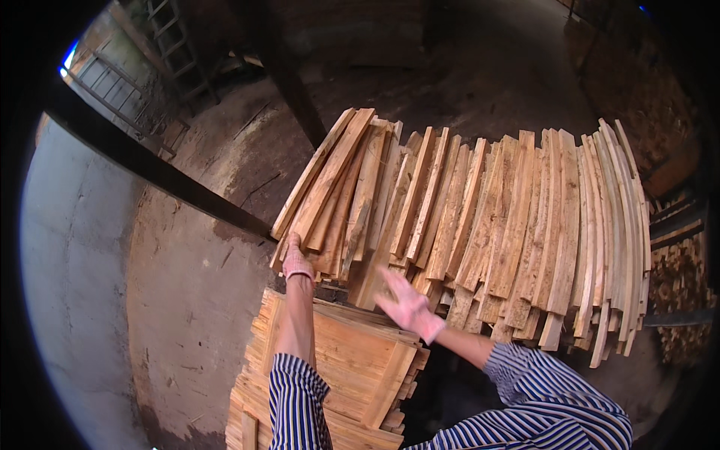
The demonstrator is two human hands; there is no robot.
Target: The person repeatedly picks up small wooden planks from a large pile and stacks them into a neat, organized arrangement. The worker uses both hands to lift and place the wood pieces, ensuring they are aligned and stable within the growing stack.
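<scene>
A wide row of rough wooden slats (517, 225) lies side by side in a stack in front of me, their near ends uneven. My left hand (297, 262), in a pale pink glove, is at the near end of a slat (330, 180) at the stack's left end. Its thumb rests against the wood, and the other fingers are mostly hidden. My right hand (409, 304), gloved alike, is held out with fingers apart by the near slat ends, slightly blurred. Nothing shows in it. A slat (367, 281) sticks out toward me between the two hands.
Nearer me, a lower pile of wooden boards (337, 345) stands below my forearms. A dark slanting beam (172, 176) reaches the stack's left side, and a dark post (289, 75) rises behind it. More stacked wood (679, 300) is at the far right. A ladder (176, 49) leans at the back left.
</scene>
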